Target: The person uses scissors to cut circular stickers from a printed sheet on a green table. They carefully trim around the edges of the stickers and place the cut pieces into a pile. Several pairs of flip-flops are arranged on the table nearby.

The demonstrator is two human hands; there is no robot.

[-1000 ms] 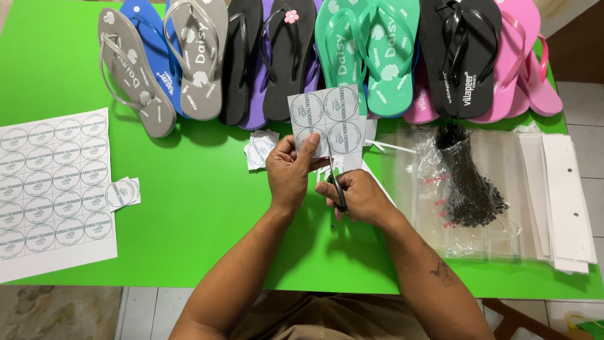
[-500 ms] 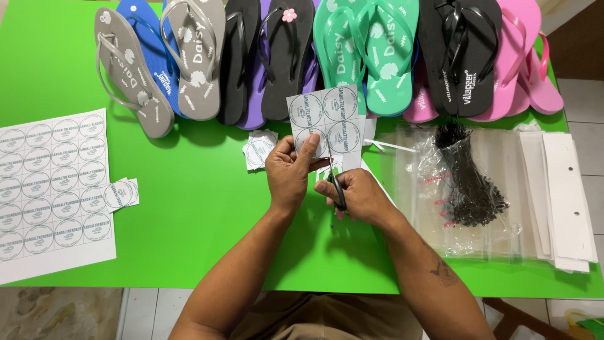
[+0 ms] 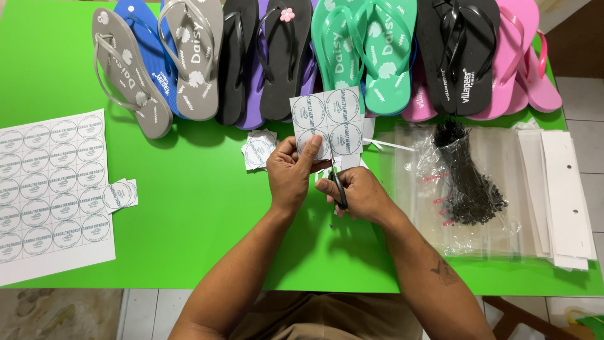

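Centrally, left hand (image 3: 290,173) pinching white round-label sheet (image 3: 328,121), right hand (image 3: 357,192) clamped on black scissors (image 3: 338,186)

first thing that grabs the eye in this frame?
The bright green table, with a row of flip-flops in grey, blue, black, teal and pink along its far edge. At centre, the left hand holds a sheet piece of round labels while the right hand cuts it with scissors.

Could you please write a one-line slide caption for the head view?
Left hand holds a white sheet of round labels while right hand cuts with black-handled scissors over a green table.
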